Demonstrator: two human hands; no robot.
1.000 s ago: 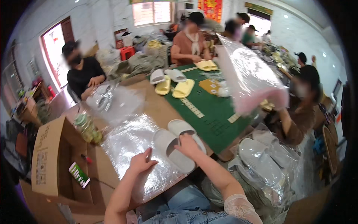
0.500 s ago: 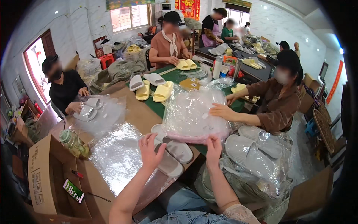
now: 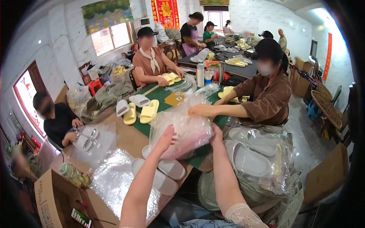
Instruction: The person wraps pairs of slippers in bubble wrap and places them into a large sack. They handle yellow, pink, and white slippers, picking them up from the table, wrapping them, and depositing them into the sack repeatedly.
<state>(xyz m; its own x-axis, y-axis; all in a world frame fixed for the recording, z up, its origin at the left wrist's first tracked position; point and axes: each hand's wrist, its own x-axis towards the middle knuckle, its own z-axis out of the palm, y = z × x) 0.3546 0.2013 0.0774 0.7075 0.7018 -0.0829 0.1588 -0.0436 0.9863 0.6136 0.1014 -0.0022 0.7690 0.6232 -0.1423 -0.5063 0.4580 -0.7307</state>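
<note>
A blurred stack of clear plastic bags [image 3: 182,131], pinkish along its lower edge, is lifted and bunched in front of me. My left hand [image 3: 165,140] lies against its left side, fingers stretched out. At the right edge, my right hand [image 3: 217,135] grips the stack, its fingers partly hidden. A co-worker's hand [image 3: 198,110] rests on top of the bags. Below my left hand lie grey slippers [image 3: 170,169], one of them partly behind my forearm. They rest on brown board and a shiny plastic sheet [image 3: 121,176].
Bagged grey slippers [image 3: 249,157] top a sack [image 3: 213,190] at my right. Yellow slippers [image 3: 149,111] lie on the green mat. An open carton [image 3: 57,197] with a phone [image 3: 81,218] and a jar [image 3: 74,174] stand at left. Co-workers sit left, across and right.
The stack of bags, flat before, is now lifted and crumpled. Both my hands have moved up to it, and the right co-worker's hand has moved over its top. The view has shifted.
</note>
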